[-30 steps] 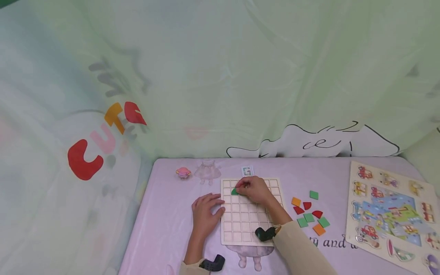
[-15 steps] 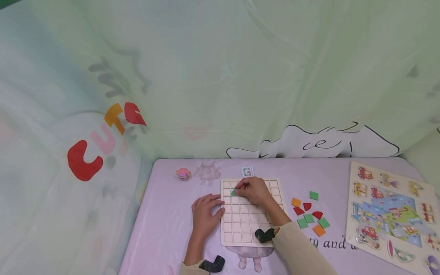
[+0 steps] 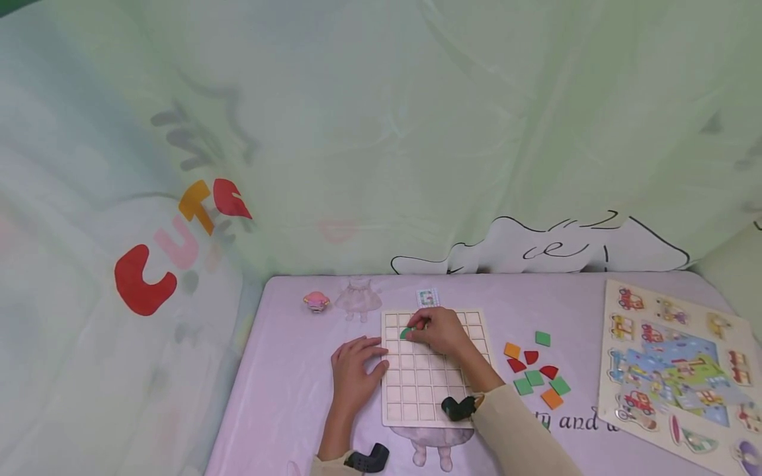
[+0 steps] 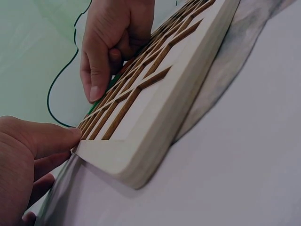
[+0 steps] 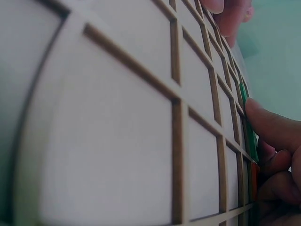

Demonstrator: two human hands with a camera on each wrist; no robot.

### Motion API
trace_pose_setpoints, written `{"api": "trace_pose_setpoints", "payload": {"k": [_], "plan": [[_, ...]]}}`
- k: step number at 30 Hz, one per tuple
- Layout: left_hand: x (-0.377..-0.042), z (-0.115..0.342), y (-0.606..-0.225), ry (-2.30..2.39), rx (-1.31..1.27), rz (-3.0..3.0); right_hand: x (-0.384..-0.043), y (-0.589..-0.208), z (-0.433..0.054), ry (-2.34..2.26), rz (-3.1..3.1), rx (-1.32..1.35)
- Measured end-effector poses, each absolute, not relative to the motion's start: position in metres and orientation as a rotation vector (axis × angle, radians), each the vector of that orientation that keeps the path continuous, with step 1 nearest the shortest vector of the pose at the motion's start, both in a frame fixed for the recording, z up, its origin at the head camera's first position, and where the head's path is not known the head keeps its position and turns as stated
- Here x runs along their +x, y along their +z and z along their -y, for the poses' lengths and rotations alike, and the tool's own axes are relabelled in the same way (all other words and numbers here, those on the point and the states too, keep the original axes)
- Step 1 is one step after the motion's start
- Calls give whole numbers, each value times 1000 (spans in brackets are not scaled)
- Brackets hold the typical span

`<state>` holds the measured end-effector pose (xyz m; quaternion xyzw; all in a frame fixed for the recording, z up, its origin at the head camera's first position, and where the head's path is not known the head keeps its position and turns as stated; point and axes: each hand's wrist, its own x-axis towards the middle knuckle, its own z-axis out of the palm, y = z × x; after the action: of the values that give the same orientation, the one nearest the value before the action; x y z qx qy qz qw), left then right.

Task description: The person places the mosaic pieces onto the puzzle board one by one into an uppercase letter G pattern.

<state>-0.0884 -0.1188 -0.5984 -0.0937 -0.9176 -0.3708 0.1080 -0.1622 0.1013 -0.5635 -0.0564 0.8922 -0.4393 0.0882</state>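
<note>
A pale wooden grid board (image 3: 424, 423) lies flat on the table, its square cells framed by thin ridges. Over its upper left part, my right hand (image 3: 439, 329) pinches a green quarter-circle tile (image 3: 405, 334); the thumb lies on it in the left wrist view. Beneath the curled fingers an orange-red edge (image 5: 254, 181) shows in the right wrist view, mostly hidden by the hand. My left hand (image 3: 355, 370) rests at the board's left edge, fingers extended, with fingertips touching the rim in the left wrist view.
Right of the board lie loose tiles: green squares (image 3: 542, 338), orange squares (image 3: 551, 398) and red quarter-circles (image 3: 549, 373). Farther right is a picture puzzle board (image 3: 616, 410). A small pink toy (image 3: 317, 301) stands at back left. Curtain-like cloth (image 3: 381, 165) rises behind the table.
The right hand stays over the same cells, with the green tile showing at a slightly different angle under its fingers. The left hand keeps its place at the board's edge.
</note>
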Motion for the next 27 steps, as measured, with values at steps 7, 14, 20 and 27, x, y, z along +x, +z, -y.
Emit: {"api": "trace_pose_setpoints", "payload": {"k": [7, 14, 20, 27], "plan": [[-87, 119, -596, -1081, -277, 2698, -159, -561, -103, -1287, -2654, -188], [-87, 119, -596, -1074, -291, 2685, -153, -559, -115, -1420, -2549, -241], [-88, 119, -597, -1091, -280, 2679, -147, -551, -132, -1365, -2542, -342], [-87, 118, -597, -1089, -289, 2652, -142, -531, -169, -1251, -2651, -309]]}}
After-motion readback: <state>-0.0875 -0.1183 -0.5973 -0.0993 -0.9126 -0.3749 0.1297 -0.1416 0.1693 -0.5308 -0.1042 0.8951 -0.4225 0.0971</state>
